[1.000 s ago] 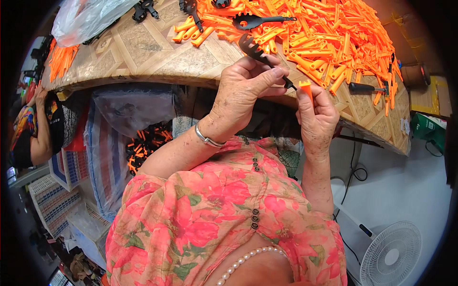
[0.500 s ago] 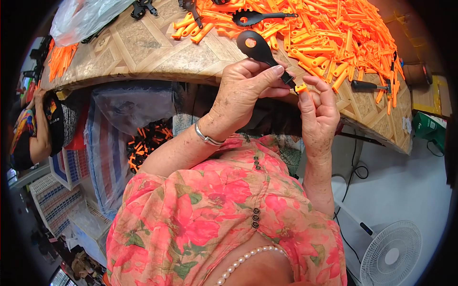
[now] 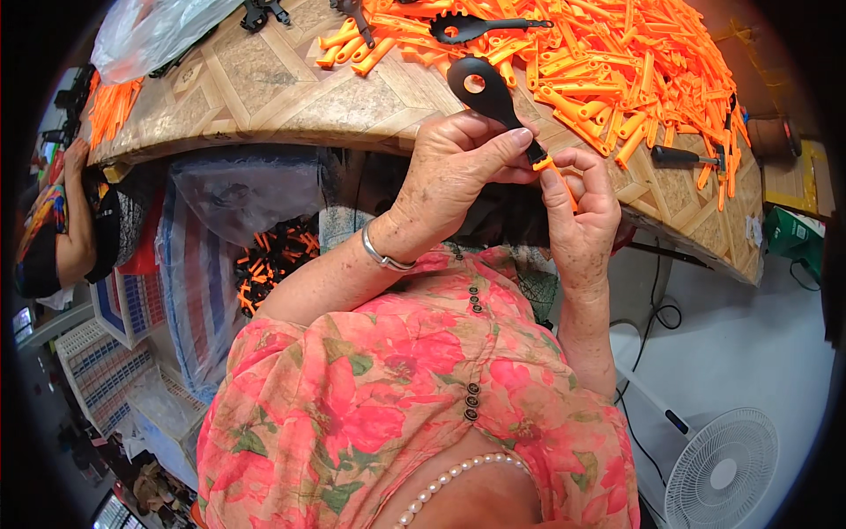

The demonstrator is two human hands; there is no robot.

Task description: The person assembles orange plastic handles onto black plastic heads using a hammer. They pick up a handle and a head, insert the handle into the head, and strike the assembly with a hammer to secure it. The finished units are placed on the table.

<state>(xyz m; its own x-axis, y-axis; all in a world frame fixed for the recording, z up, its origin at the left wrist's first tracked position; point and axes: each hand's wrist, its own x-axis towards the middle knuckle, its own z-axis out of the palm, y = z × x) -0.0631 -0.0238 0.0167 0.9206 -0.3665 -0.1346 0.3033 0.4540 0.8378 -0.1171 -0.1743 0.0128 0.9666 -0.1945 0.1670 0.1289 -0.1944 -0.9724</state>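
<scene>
By the brown bench [image 3: 264,97] edge, left grip [image 3: 449,172] pinches a round black plastic spoon [image 3: 495,100], right grip [image 3: 583,216] an orange plastic handle [image 3: 543,163]: likely light, stiff, best held near the join

I'd call this a small assembly workshop. Orange plastic handles [image 3: 617,79] lie in a great loose heap across the worktable [image 3: 256,79], a black pasta server [image 3: 486,30] among them, and near me a black spoon head [image 3: 495,99] is held against one orange handle [image 3: 545,164]. More black and orange pieces [image 3: 264,269] are piled below the table edge. Plastic crates [image 3: 99,370], a taped cardboard box [image 3: 815,172], a pedestal fan [image 3: 723,473] and a second person's arm [image 3: 75,225] at the table's left end fit a shared workroom.
</scene>
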